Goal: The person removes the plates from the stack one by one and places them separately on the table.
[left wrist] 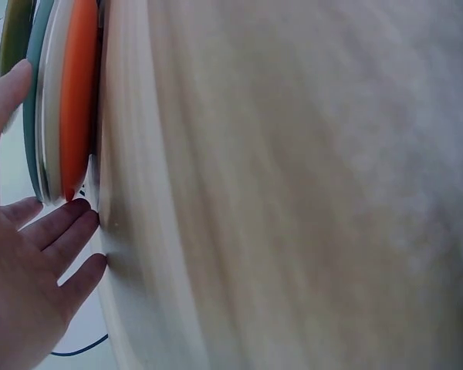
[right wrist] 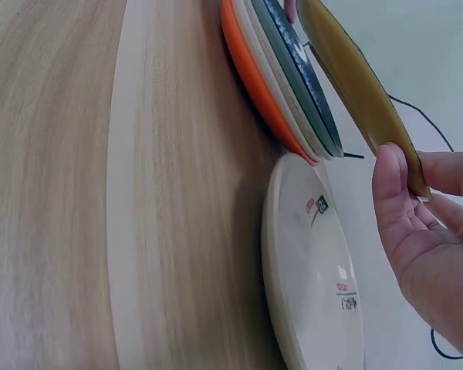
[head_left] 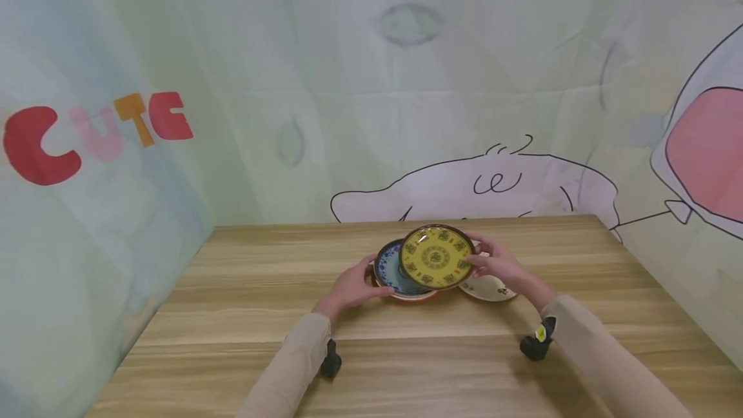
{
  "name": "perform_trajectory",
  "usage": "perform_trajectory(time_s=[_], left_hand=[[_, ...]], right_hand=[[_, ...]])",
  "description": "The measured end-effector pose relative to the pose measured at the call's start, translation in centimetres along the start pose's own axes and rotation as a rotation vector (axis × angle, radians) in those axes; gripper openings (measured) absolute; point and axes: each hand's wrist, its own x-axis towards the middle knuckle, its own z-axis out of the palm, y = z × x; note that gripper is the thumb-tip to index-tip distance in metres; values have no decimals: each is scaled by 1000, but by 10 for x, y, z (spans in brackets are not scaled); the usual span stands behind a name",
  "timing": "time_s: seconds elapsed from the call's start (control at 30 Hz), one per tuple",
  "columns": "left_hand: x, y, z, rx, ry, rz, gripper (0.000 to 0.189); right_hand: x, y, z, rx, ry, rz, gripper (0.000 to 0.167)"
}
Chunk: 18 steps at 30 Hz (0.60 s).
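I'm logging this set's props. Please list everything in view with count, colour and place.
Table: 1, brown wood-grain, under the plate stack
Orange plate: 1, orange, stack bottom
Pale plates: count unclear, white to cream, mid-stack
Blue plate: 1, blue patterned, stack top
Yellow plate: 1, dark-patterned yellow, tilted over the blue plate
White plate: 1, white with small marks, right of the stack
Backdrop: count unclear, pale green, behind the table
CUTE letters: 4, red, pink, orange, backdrop left
Cartoon outline: 1, black, backdrop
Balloon-like print: 1, pink, backdrop right
Wrist devices: 2, black, one per wrist
Sleeves: 2, beige, forearms
Left hand: 1, bare, at the stack's left
Right hand: 1, bare, fingers pinching the yellow plate
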Motion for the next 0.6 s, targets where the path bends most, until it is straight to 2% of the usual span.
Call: perform_trajectory(time_s=[0.3, 0.6], left_hand=[[-2, 1, -1, -8, 0, 0, 93], [-1, 1, 0, -18, 0, -13, 92]], right_hand=[[-9, 3, -18, -5, 21, -1, 62], [-23, 5, -46, -14, 62, -13, 63]])
